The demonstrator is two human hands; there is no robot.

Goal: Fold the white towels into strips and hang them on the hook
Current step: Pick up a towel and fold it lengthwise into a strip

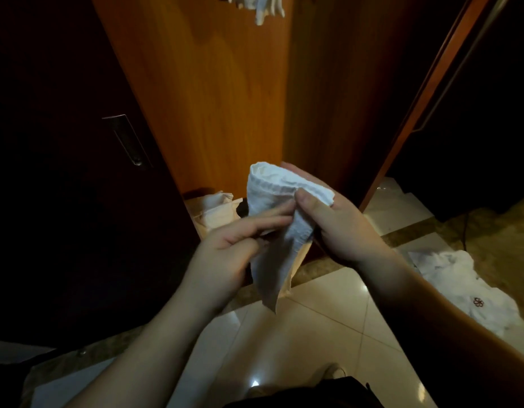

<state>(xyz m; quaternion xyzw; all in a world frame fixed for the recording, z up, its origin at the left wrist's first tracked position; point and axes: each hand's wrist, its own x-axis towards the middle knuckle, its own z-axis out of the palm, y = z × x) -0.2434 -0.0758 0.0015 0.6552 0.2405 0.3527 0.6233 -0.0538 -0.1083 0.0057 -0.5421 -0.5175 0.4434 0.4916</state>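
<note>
I see my two hands held up in front of a brown wooden door (213, 92). Between them is a white towel (277, 225), bunched and partly folded into a long shape. Its top is draped over my right hand (340, 228), and its thin bottom end hangs down loose in the air, above the floor.

My right hand grips the towel. The thumb (309, 203) presses down on the cloth from the front, and the fingers go behind it, so I see only their tips past the cloth. My left hand (228, 248) is just beside it, on the left edge of the towel. Two long fingers (266, 220) reach across and touch the cloth, and the other fingers curl in by the fold. I think it pinches the edge, but the pinch itself is partly hidden.

At the top edge of the door, more white towels (262, 7) hang down. I cannot see what holds them.

The floor has shiny pale tiles (322, 322). On the right side of the floor lies a crumpled white cloth (460, 287) with a small dark flower mark on it. At the foot of the door, behind my hands, sits a pale pile of cloth (213, 210). To the left is a dark door with a metal handle (128, 141).
</note>
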